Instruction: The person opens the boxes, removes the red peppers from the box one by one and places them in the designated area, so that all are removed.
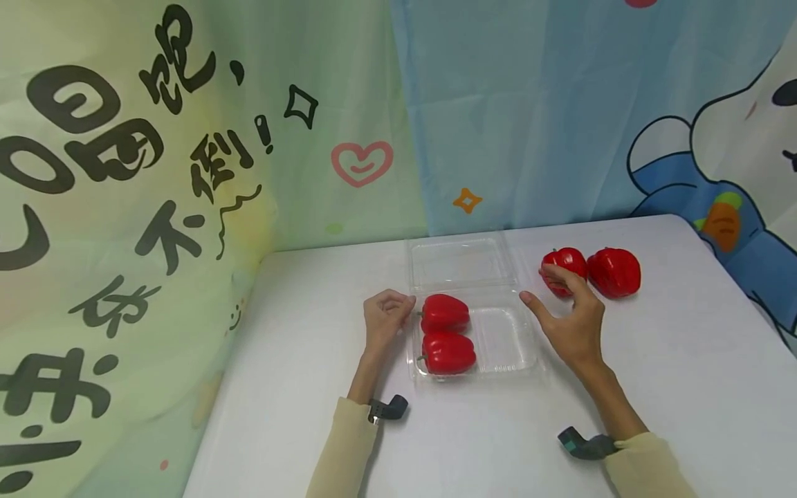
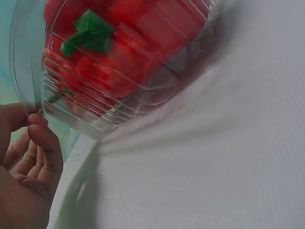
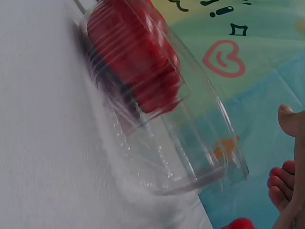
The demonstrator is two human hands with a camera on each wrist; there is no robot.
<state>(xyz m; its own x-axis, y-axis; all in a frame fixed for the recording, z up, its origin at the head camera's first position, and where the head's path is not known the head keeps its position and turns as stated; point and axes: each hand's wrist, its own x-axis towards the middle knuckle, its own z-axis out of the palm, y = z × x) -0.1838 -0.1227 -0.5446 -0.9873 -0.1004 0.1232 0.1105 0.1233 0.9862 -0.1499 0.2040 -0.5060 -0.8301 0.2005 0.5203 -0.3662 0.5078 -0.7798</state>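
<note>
A clear plastic box (image 1: 503,339) lies on the table with its lid (image 1: 461,263) folded back away from me. Two red bell peppers, a far one (image 1: 445,313) and a near one (image 1: 448,353), fill its left half, stems to the left. My left hand (image 1: 385,321) pinches the box's left rim between thumb and forefinger, as the left wrist view shows. To the right of the box, my right hand (image 1: 575,328) hovers with thumb and fingers spread, holding nothing. Its fingertips overlap a third red bell pepper (image 1: 565,256) in the head view; whether they touch it I cannot tell.
Another red bell pepper (image 1: 614,272) sits right beside the third one at the back right of the white table (image 1: 299,387). A printed curtain (image 1: 529,124) hangs behind the table and along its left side.
</note>
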